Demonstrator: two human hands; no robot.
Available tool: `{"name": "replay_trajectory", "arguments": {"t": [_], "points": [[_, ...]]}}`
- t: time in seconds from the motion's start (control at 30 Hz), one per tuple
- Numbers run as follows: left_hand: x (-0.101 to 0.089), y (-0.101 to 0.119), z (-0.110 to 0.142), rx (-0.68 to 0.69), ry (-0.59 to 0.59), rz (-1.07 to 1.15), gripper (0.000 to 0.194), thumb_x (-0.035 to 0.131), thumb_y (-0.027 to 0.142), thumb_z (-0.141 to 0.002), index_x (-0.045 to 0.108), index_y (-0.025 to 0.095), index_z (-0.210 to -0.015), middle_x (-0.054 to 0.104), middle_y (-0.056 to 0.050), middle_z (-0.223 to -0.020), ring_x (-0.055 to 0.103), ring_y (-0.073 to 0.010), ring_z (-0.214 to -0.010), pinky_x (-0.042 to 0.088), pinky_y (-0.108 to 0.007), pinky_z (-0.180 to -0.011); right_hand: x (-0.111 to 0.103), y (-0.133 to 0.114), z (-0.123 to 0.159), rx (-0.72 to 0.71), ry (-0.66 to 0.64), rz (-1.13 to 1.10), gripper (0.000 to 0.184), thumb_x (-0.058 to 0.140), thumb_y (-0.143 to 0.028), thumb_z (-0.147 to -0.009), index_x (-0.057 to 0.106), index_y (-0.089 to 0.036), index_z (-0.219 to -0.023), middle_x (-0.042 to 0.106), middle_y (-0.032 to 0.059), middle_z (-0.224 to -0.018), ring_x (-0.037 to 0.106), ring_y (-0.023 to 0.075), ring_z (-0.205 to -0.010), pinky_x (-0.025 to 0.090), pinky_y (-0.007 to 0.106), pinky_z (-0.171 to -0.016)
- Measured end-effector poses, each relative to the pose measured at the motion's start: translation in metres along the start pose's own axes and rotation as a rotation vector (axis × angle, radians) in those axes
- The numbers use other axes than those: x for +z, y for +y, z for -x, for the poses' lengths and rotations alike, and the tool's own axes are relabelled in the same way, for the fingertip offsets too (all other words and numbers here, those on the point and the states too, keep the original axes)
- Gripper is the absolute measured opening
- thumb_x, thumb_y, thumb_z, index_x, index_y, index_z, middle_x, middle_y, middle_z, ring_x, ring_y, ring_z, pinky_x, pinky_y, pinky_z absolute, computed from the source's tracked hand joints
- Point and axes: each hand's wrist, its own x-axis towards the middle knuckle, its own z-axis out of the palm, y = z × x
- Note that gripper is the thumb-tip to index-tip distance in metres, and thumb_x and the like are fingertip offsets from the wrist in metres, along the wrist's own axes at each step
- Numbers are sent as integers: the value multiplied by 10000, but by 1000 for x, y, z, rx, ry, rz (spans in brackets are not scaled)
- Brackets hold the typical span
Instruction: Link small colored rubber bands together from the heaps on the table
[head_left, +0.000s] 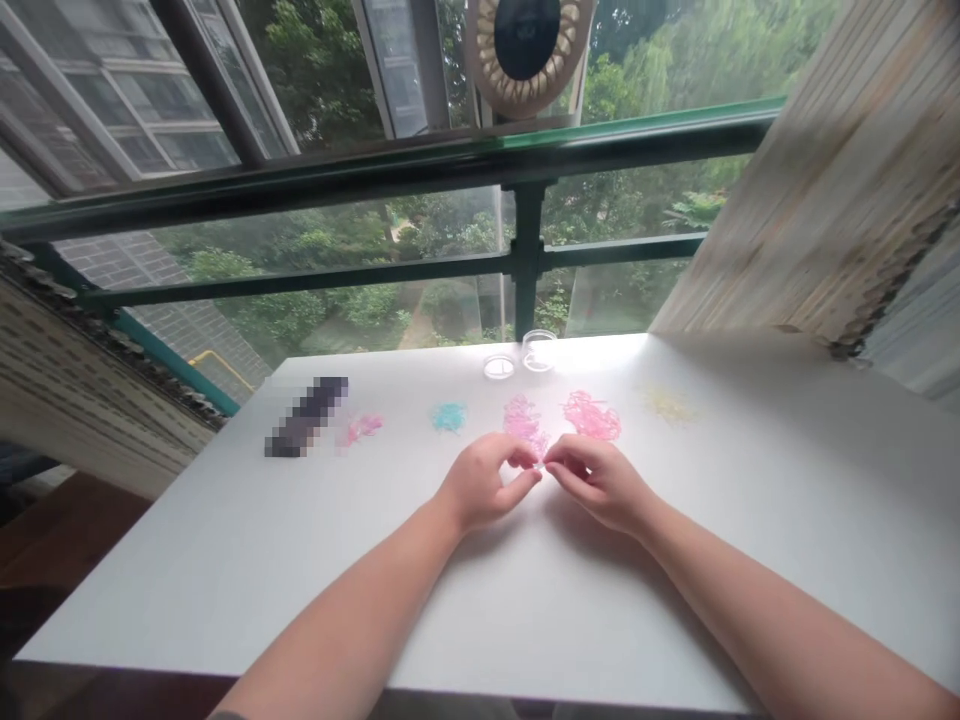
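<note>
As the left hand (480, 483) and right hand (609, 485) curled, fingertips close, any hold too small to tell, purple bits (523, 418) lay at left's one o'clock, pink bits (592, 415) at right's twelve.

No readable text, labels, brands, numbers or signs anywhere; a dark strip at the left of the white surface (300, 560) is pixelated, so any lettering there cannot be made out.

A single view is given from a head-worn camera, pointed forward and down over the white table (225, 560) at close range, with the green railing (660, 142) taken in beyond
</note>
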Motion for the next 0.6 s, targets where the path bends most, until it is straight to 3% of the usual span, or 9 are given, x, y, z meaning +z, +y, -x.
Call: {"name": "replay_trajectory", "arguments": {"t": [0.6], "points": [[-2,1,-3,6,43,43,59,546,164,-749,592,195,-727,629,-12,-711,564,-145,-700,456,-284,-720,1,4,-1,-23,15,-23,72,518,-200,-805,575,-190,-761,515,-6,-598,403,103,-509,343,234,-477]]}}
